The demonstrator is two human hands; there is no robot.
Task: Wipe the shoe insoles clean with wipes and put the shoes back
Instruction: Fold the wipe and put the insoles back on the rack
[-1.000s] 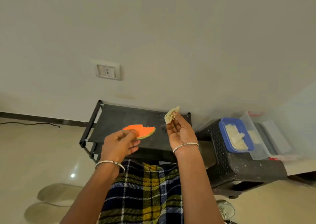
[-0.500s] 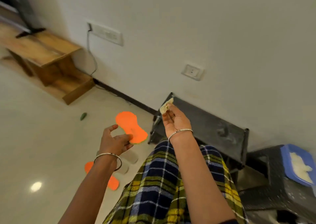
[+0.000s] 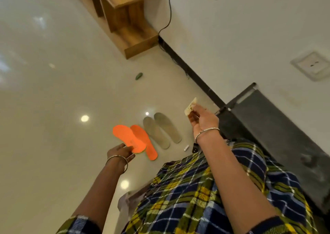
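Orange insole [image 3: 125, 135]: gripped at 1 end by the left hand [image 3: 121, 153], its remaining length projecting away from the person above the floor. Contact with the floor cannot be determined. Right hand [image 3: 203, 121]: raised, palm toward the camera, fingertips pinching a crumpled pale wipe [image 3: 190, 107]. Each wrist carries 1 thin metal bangle.

Second orange insole [image 3: 151, 152]: flat on the glossy tile floor [image 3: 53, 108], partly covered in view by the held one. Just beside it, toward the person's right, 2 grey-green insoles [image 3: 156, 133] lie parallel and side by side on the floor. A small white object [image 3: 186, 147] lies near their closer ends; it is too small to identify.

A plaid garment [image 3: 196, 198] fills the foreground below both arms. A black rack [image 3: 267, 126] stands at the right against the white wall [image 3: 250, 37], behind the right hand. A small green object [image 3: 139, 76] sits alone on the floor, well apart from the insoles. A wooden unit [image 3: 125, 10] stands at the top against the same wall, with a black cable [image 3: 169, 10] running down beside it. 1 wall socket [image 3: 314, 66] is mounted above the rack.
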